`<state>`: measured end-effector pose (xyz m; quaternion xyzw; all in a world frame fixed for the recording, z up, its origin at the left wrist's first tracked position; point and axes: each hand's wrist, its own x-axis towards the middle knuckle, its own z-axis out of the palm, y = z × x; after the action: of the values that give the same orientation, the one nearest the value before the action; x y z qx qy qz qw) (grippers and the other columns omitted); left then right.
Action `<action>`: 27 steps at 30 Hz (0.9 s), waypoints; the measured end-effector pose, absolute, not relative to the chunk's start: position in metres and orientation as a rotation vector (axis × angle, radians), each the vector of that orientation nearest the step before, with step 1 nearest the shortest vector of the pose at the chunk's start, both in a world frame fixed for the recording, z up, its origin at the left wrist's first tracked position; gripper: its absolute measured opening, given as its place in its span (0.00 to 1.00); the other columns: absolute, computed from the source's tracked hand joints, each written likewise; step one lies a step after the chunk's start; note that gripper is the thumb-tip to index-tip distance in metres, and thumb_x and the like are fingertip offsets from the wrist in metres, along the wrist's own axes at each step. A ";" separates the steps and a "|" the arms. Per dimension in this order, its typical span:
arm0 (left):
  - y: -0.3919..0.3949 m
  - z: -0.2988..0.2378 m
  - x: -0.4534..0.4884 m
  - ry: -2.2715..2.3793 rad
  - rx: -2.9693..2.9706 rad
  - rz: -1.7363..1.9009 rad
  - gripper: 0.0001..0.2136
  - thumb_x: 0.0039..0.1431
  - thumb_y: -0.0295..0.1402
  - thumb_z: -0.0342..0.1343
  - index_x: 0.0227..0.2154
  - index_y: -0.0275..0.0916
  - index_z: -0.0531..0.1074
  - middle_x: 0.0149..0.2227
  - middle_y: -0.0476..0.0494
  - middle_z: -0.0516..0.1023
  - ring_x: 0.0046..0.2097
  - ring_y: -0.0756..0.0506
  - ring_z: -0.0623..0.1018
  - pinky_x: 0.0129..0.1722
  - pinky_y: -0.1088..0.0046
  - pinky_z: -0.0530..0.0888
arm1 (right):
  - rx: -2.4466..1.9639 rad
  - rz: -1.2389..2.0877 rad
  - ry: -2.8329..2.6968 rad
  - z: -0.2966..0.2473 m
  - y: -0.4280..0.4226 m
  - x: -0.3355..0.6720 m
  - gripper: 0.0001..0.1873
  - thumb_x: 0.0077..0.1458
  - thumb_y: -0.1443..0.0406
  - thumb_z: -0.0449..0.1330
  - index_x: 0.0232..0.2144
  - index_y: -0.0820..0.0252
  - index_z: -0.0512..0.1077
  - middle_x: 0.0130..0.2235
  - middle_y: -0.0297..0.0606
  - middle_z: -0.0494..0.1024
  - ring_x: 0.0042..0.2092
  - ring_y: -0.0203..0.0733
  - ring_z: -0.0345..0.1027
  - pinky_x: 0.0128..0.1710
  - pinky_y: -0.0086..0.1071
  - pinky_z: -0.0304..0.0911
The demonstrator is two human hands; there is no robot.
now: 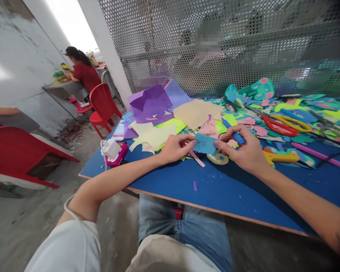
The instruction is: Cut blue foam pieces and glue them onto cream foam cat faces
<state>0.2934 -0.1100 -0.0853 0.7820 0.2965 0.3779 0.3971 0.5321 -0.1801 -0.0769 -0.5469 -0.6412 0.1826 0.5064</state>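
Observation:
My left hand [175, 148] pinches the left edge of a small blue foam piece [204, 143] with a curved pen line on it. My right hand [245, 149] grips a blue pen [232, 132] and touches the right side of the same piece. Both hands hover just above the blue table [215, 189]. Under them lie a round cream foam shape [218, 158] and a pink strip [197, 158].
Foam sheets in purple [151, 104], tan [195, 112] and cream [153, 136] cover the table's far side, along with red and yellow scissors [283, 126], a yellow glue gun [283, 156] and a pink device with a white plug [113, 151]. Red chairs [102, 105] stand left, where a seated person [83, 71] works.

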 end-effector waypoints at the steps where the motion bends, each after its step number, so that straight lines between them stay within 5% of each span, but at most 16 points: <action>1: -0.110 -0.086 0.294 0.752 1.981 0.956 0.15 0.63 0.44 0.58 0.35 0.35 0.79 0.32 0.42 0.83 0.28 0.50 0.79 0.29 0.77 0.74 | -1.323 0.433 -1.554 -0.076 -0.180 0.532 0.19 0.55 0.50 0.69 0.37 0.50 0.65 0.36 0.38 0.76 0.37 0.48 0.72 0.41 0.47 0.72; 8: -0.107 -0.083 0.286 0.603 2.116 0.894 0.13 0.62 0.41 0.56 0.32 0.36 0.76 0.23 0.47 0.77 0.24 0.52 0.75 0.28 0.77 0.72 | -1.290 0.392 -1.546 -0.076 -0.178 0.533 0.16 0.59 0.50 0.64 0.39 0.50 0.65 0.36 0.38 0.75 0.38 0.50 0.75 0.42 0.47 0.71; 13: -0.116 -0.086 0.284 0.061 2.479 0.732 0.07 0.55 0.36 0.56 0.29 0.41 0.77 0.23 0.47 0.79 0.24 0.51 0.75 0.28 0.75 0.72 | -1.328 0.317 -1.940 -0.062 -0.141 0.523 0.16 0.60 0.55 0.63 0.47 0.52 0.65 0.45 0.43 0.81 0.40 0.51 0.75 0.40 0.44 0.67; 27: -0.139 -0.109 0.294 -0.406 2.683 0.524 0.04 0.57 0.35 0.56 0.30 0.46 0.76 0.29 0.49 0.83 0.26 0.50 0.76 0.30 0.66 0.71 | -1.129 0.329 -2.595 -0.070 0.019 0.300 0.28 0.57 0.62 0.62 0.58 0.58 0.62 0.48 0.48 0.82 0.42 0.51 0.71 0.42 0.38 0.61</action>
<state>0.2937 -0.1388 -0.1095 0.9535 -0.1442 0.1861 0.1881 0.3000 0.0187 -0.0705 -0.3920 -0.9011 0.1143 0.1457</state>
